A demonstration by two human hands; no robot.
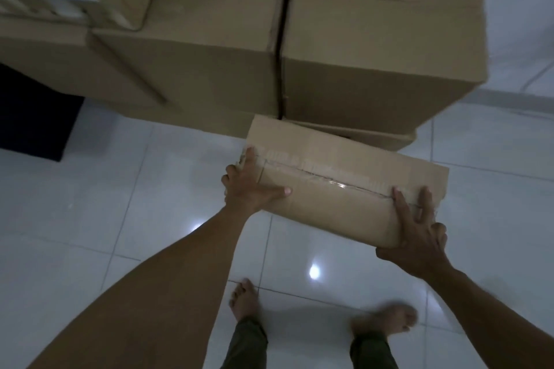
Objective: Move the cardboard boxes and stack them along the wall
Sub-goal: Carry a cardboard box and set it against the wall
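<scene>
The glossy white tiled floor carries tall stacked brown cardboard boxes near the wall, a black block-shaped object at their left, and the person's bare feet.

One small taped box, one left grip and one right grip, at least five bigger boxes beyond the grips, two bare feet below them, one dark block far left
</scene>
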